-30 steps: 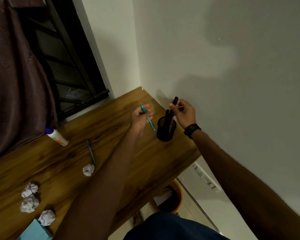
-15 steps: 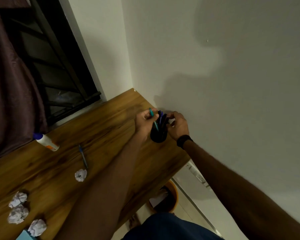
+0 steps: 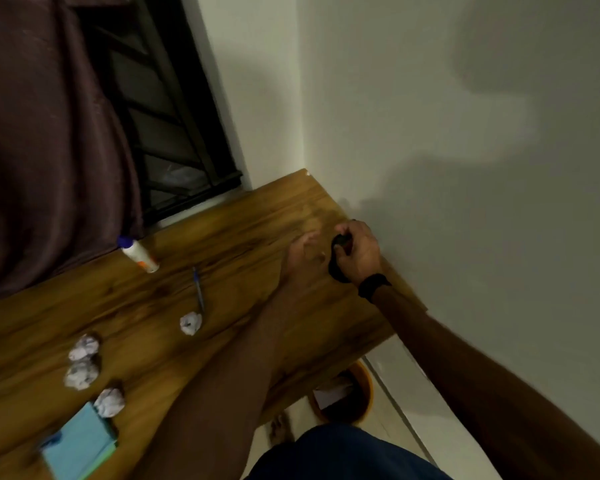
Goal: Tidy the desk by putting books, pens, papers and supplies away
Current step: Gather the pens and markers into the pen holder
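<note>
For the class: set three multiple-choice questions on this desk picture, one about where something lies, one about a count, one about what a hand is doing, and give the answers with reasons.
1. Where does the blue pen lie?
A. On the desk, just beyond a lone paper ball
B. In the orange bin
C. On the blue notepad

2. How many crumpled paper balls are on the desk?
A. Two
B. Four
C. Six

3. What is the right hand doing?
A. Resting flat on the desk
B. Gripping the black pen holder
C. Holding the glue bottle

Answers:
1 A, the pen rests on bare wood beside that ball.
2 B, one lone ball plus a cluster of three.
3 B, its fingers wrap the holder's top.
</note>
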